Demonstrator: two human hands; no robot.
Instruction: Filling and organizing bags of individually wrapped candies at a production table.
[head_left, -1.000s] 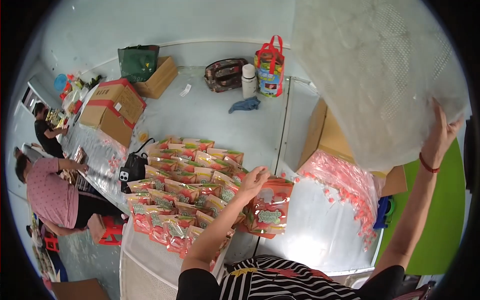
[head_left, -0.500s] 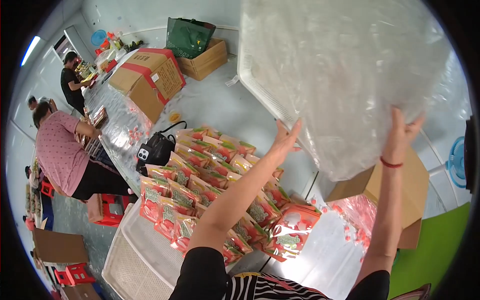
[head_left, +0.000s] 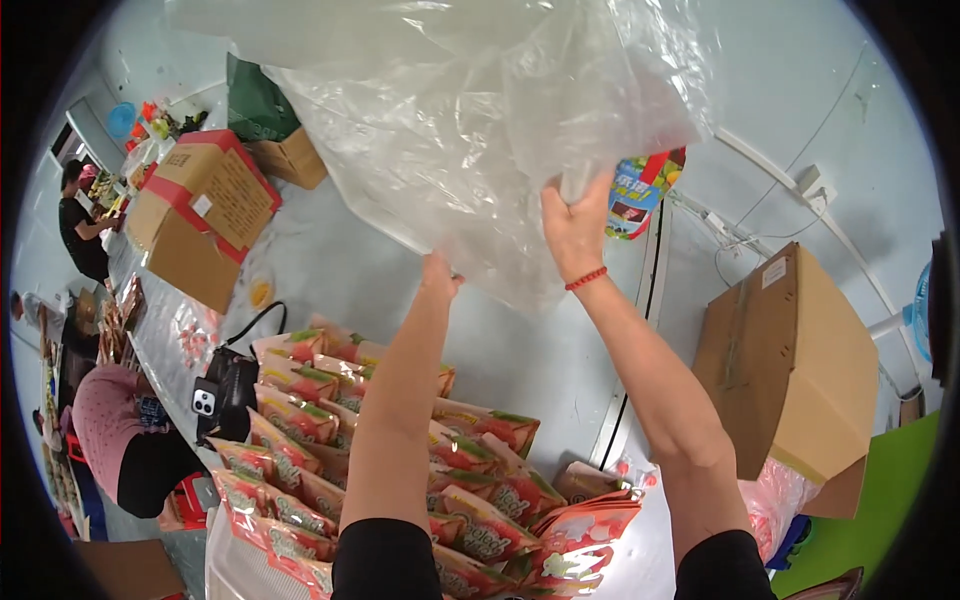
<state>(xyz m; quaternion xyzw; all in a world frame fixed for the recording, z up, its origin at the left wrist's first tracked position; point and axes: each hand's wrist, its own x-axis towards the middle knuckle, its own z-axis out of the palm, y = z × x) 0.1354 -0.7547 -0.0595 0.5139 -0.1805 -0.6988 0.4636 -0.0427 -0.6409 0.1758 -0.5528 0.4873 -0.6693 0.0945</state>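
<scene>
A large, crinkled sheet of clear plastic (head_left: 430, 130) hangs raised in front of me over the far side of the table. Its light edge runs down toward my left hand (head_left: 440, 274), whose fingers are closed on the lower rim and partly hidden by it. My right hand (head_left: 578, 228), with a red bracelet at the wrist, grips a gathered fold of the plastic. Below my forearms stand rows of red-and-green printed pouches (head_left: 485, 520). More flat red pouches (head_left: 590, 540) are stacked near my right elbow.
A brown carton (head_left: 790, 360) stands at the right, pink plastic (head_left: 775, 500) under it. At the left are a red-taped carton (head_left: 205, 205), a green bag (head_left: 260, 100) and a black handbag (head_left: 232, 385) with a phone. Co-workers are at the far left. A colourful package (head_left: 640, 195) stands behind my right hand.
The plastic has been raised and shifted left across the view, and my right hand has gathered a fold of it. A colourful package shows behind it. The view has turned to the right.
</scene>
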